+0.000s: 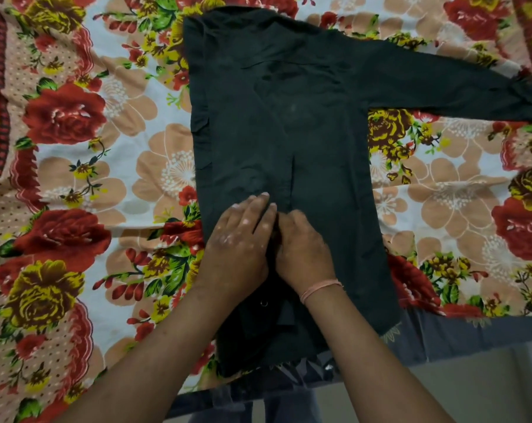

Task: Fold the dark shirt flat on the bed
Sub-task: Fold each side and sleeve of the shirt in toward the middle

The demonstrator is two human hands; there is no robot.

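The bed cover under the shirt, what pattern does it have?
The bed cover has big red, peach and yellow flowers with green leaves on white, shown in the head view.

This is a bedroom in a home. A bed fills nearly the whole view, spread with a floral bedsheet (75,184) printed in large red roses, yellow blooms and peach flowers on a pale ground, with a red patterned border along its left edge. At the bed's near edge a grey underlayer (460,334) shows below the sheet, and a plain pale floor (487,389) lies beyond the near right corner
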